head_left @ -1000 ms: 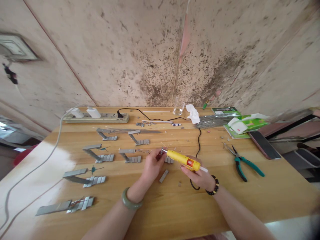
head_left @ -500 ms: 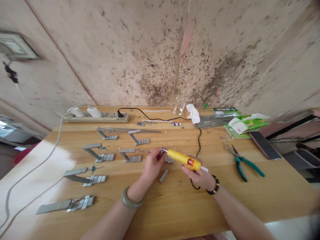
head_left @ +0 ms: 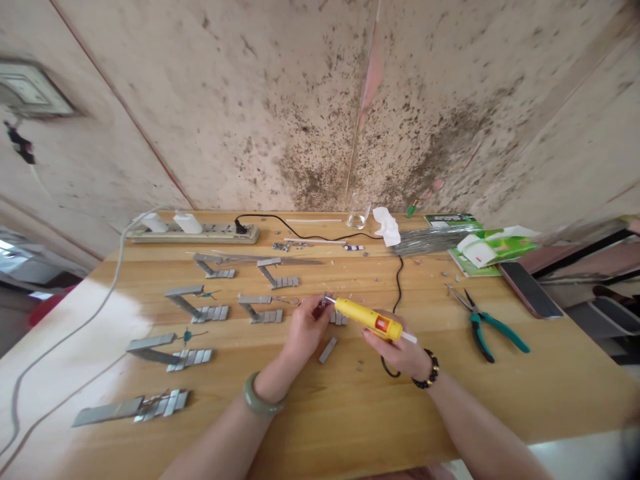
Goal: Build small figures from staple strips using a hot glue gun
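Note:
My right hand (head_left: 397, 350) is closed around a yellow hot glue gun (head_left: 365, 318), a white glue stick (head_left: 409, 338) poking from its back end. Its nozzle points left and meets a small grey piece (head_left: 325, 299) pinched in the fingertips of my left hand (head_left: 307, 327). What that piece is, I cannot make out. Between the hands, a grey ribbed part (head_left: 339, 319) lies partly hidden by the glue gun. Just below it rests a loose grey strip (head_left: 328, 350). Left of my left hand stands a grey Z-shaped assembly (head_left: 260, 310).
More grey assemblies (head_left: 190, 360) stand at left. Along the back are a power strip (head_left: 215, 233), a glass (head_left: 357, 217), a crumpled tissue (head_left: 387, 227) and a wire bundle (head_left: 430, 240). At right lie teal-handled pliers (head_left: 487, 330), a phone (head_left: 530, 290) and a green tissue pack (head_left: 497, 247).

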The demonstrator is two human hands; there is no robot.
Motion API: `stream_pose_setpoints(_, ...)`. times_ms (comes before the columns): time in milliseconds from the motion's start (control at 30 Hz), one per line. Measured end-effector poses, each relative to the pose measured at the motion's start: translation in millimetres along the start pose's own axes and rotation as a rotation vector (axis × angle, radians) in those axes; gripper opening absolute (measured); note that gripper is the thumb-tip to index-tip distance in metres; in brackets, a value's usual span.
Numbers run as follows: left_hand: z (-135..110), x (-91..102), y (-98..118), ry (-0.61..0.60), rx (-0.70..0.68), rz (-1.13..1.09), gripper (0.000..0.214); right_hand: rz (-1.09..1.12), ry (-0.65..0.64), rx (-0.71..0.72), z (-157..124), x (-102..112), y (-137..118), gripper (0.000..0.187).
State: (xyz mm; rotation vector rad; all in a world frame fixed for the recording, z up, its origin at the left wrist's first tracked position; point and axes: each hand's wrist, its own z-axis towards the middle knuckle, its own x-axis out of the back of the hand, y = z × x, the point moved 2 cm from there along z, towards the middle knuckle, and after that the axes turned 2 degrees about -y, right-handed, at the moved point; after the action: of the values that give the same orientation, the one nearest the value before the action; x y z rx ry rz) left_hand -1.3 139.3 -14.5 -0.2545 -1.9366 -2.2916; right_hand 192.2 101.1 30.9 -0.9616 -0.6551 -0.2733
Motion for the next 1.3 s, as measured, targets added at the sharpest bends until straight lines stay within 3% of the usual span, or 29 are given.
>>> stream_pose_setpoints(733,0.0,0.1,5.2,-0.001,0.012,-0.005,0.025,0.03,0.019,0.022,-0.6,-0.4,2.3,0.016)
stream_pose_setpoints(1000,0.7,-0.9,-5.6,0.015,0.002,0.0,0.025,0.018,0.067,-0.018,-2.6,-0.5,7.3,0.016)
stream_pose_setpoints(1133,2.0,-0.3,-7.6,0.044,0.006,0.044,0.028,0.03,0.081,-0.131,-0.8,-0.4,10.1,0.02)
stream_pose_setpoints(1300,2.2,0.9,2.1,0.03,0.007,0.109,0.028,0.131,-0.008,-0.287,2.0,-5.3,20.3,0.025)
